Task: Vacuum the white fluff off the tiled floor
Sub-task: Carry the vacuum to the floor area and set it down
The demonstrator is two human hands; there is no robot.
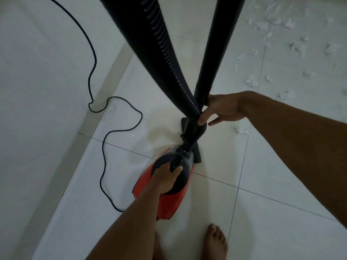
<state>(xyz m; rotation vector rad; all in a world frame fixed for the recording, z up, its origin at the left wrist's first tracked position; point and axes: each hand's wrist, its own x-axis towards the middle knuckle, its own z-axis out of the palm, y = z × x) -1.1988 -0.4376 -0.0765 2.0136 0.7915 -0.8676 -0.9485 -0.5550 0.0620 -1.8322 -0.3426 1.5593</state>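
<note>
A red and black vacuum cleaner (169, 201) is held above the white tiled floor (262, 175). My left hand (165, 179) is shut on its black handle on top. My right hand (219, 109) grips the lower end of the ribbed black hose (159, 45) where it meets the smooth black tube (219, 44). Both rise out of the top of the view. A black floor nozzle (198, 154) shows partly behind the body. White fluff (251, 81) lies scattered over the tiles at the upper right, with one tuft (242, 130) under my right forearm.
A black power cord (105, 139) snakes across the floor on the left, running up along the white wall (37, 91) and its skirting. My bare foot (216, 241) stands at the bottom edge, just right of the vacuum.
</note>
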